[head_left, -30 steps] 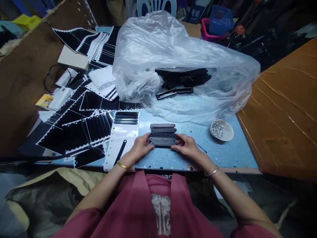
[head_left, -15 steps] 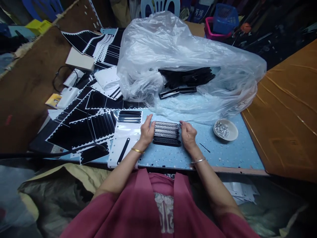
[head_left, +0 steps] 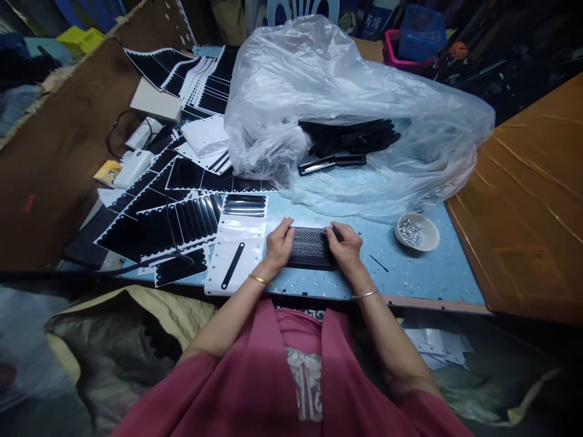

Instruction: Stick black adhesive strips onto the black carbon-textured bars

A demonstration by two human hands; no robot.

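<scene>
A tight block of several black studded strips [head_left: 310,247] lies flat on the blue speckled table [head_left: 410,279] near its front edge. My left hand [head_left: 279,243] presses against the block's left end, fingers curled round it. My right hand [head_left: 345,244] holds the right end the same way. Both hands squeeze the strips together between them.
A white backing sheet [head_left: 237,243] with one black strip lies left of my hands. Black-and-white die-cut sheets [head_left: 164,218] cover the left side. A big clear plastic bag [head_left: 346,103] of black strips fills the back. A small bowl of shiny beads [head_left: 416,230] sits at right.
The separate strips, spread in a loose row before, have been pushed together into one compact block. Both hands moved in from the row's ends and closed on it.
</scene>
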